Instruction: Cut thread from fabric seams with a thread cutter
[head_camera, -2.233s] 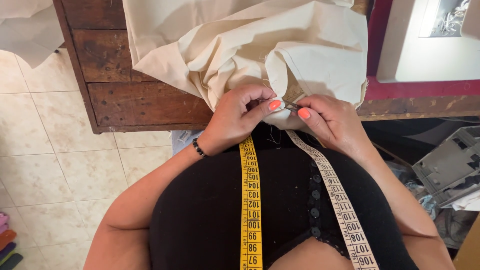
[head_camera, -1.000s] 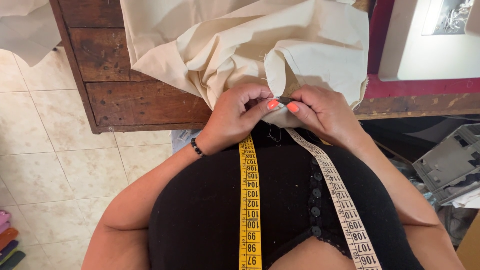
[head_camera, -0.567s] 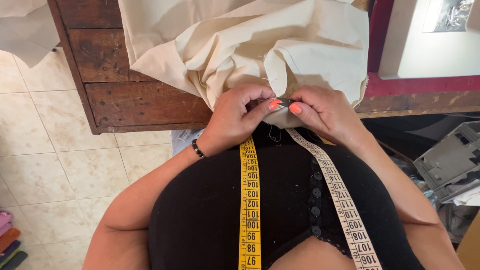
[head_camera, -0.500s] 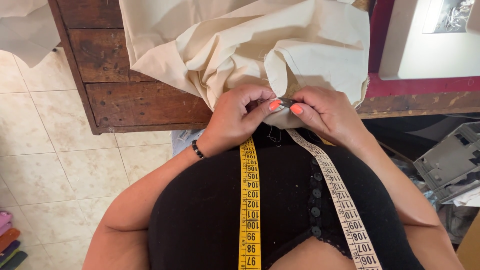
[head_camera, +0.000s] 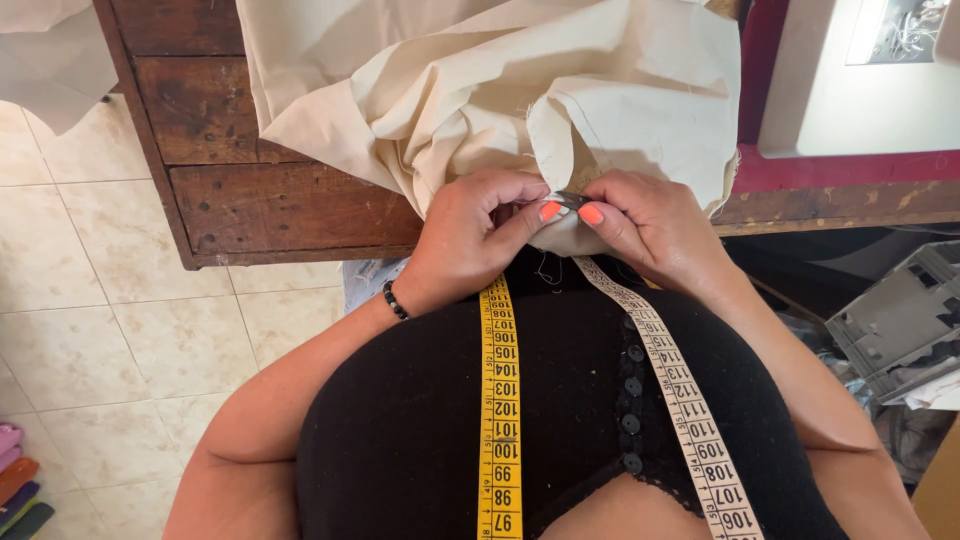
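Note:
A heap of cream fabric lies on a dark wooden table and hangs over its front edge. My left hand pinches the fabric's lower edge between thumb and fingers. My right hand is close beside it, fingertips nearly touching the left thumb, and holds a small metal tool against the same edge. Most of the tool is hidden by my fingers. A yellow and white tape measure hangs around my neck over a black top.
A white machine body stands on a red surface at the upper right. Grey plastic parts lie low on the right. Beige floor tiles fill the left, with coloured items at the bottom left corner.
My right hand has shifted slightly left and up, so its fingertips now meet my left thumb at the fabric edge. The fabric and my left hand have barely moved.

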